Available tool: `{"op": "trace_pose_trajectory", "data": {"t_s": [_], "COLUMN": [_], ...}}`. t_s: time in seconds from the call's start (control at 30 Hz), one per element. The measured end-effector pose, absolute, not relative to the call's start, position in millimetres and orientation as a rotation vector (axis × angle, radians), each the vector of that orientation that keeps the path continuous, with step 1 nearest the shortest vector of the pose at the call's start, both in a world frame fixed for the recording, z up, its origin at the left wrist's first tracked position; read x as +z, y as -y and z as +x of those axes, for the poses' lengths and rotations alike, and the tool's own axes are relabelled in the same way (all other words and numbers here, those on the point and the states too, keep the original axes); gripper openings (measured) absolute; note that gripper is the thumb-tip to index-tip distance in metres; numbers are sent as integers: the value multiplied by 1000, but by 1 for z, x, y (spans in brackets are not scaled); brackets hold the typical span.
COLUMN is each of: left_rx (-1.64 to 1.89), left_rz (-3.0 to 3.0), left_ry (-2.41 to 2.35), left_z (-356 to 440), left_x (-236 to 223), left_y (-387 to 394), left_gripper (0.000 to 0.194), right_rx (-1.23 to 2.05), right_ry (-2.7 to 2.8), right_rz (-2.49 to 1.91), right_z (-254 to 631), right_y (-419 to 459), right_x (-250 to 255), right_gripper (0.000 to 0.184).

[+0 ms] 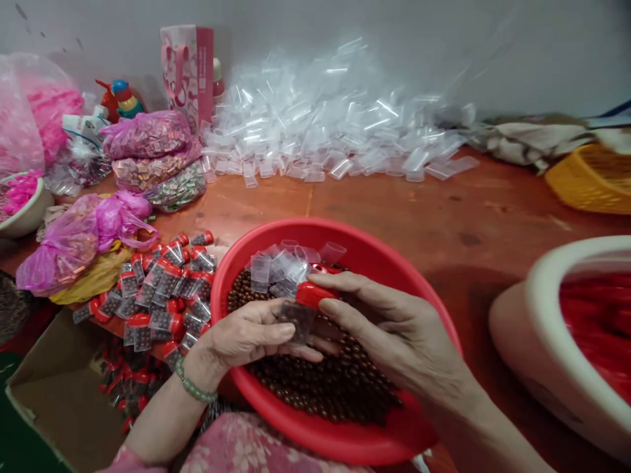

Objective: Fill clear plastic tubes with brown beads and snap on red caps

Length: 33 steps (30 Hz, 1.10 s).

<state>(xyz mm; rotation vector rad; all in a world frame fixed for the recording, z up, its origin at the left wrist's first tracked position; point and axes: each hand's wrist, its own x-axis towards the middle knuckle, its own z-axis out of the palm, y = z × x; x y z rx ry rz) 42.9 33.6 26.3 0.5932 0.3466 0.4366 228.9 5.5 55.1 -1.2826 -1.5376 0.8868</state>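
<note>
Over the red basin (419,282), my left hand (251,332) is closed around a small clear plastic container (298,322) with dark contents. Between the thumb and fingers of my right hand (389,322) is a red cap (315,294), right at the container's upper end. Whether the cap is pressed fully on, I cannot tell. Beneath my hands the basin holds many glossy dark brown beads (340,387). Several clear containers (283,266) lie on top of them at the far side of the basin.
Filled red-capped containers (162,282) pile up left of the basin, above a cardboard box (59,394) holding more. A heap of clear containers (335,131) lies against the wall. At right stands a white tub (532,315) of red pieces; pink bags (148,141) sit back left.
</note>
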Motion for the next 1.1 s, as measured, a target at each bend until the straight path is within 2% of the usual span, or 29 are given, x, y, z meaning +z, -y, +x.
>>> {"op": "trace_pose_trajectory", "data": {"t_s": [0.13,0.3,0.47,0.77,1.1], "left_rx": [512,562,616,580,524], "left_rz": [515,557,742,980,1058], "left_ry": [-364,-359,-401,-606,-507], "left_z": [44,44,44,45,48], "left_x": [24,36,47,28,25], "left_y": [-34,-26,-13,-21,-25], "left_gripper": [32,42,30,32,40], "right_rx": [875,925,949,802,687], "right_ry": [1403,1218,1034,1319,1628], "right_rz": [-1329,-1405,-1402,-1270,-1158], "right_z": [228,229,231,228,228], "right_y": [-6,0,12,19,12], "right_x": [56,51,46,44,39], "right_gripper": [17,18,21,20,30]}}
